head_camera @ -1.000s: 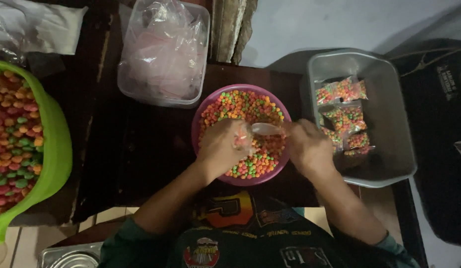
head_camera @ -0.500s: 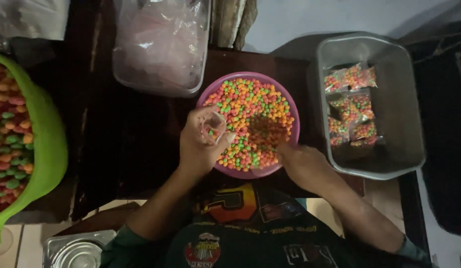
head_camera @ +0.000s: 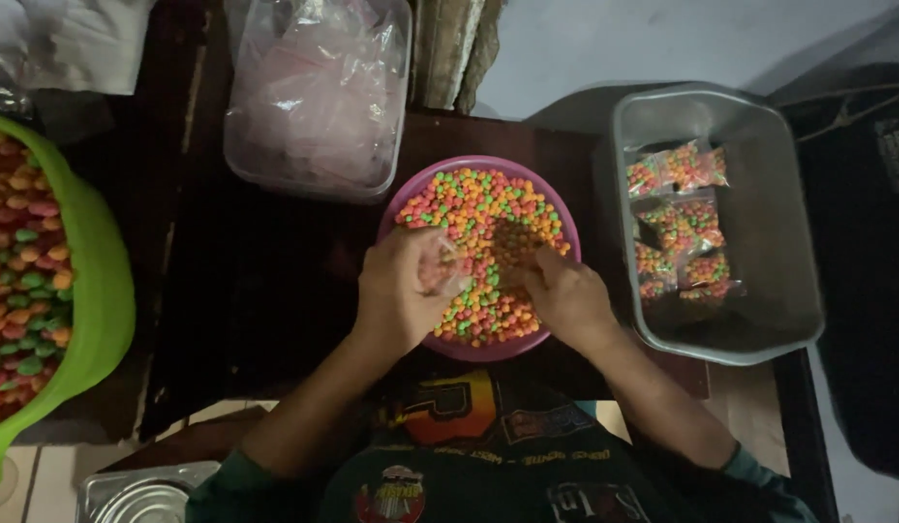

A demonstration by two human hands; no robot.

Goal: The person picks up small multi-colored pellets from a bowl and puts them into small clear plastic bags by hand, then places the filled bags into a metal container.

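Note:
A pink bowl (head_camera: 411,194) full of small multicoloured candy pellets (head_camera: 483,208) sits on the dark table in front of me. My left hand (head_camera: 401,291) is over the bowl's left side, closed around a small clear plastic bag (head_camera: 440,271) that holds some pellets. My right hand (head_camera: 565,295) rests in the candy at the bowl's right side, fingers curled into the pellets, scooping some up. Whether it has a firm hold on anything is hard to see.
A grey tub (head_camera: 759,126) at the right holds several filled candy bags (head_camera: 682,228). A clear tub of empty plastic bags (head_camera: 319,92) stands behind the bowl. A big green basin (head_camera: 106,291) of candy is at the left. A metal tin (head_camera: 144,499) lies at the bottom left.
My left hand has come lower over the bowl with the small bag. My right hand has pushed up into the candy beside it. The view shifted slightly.

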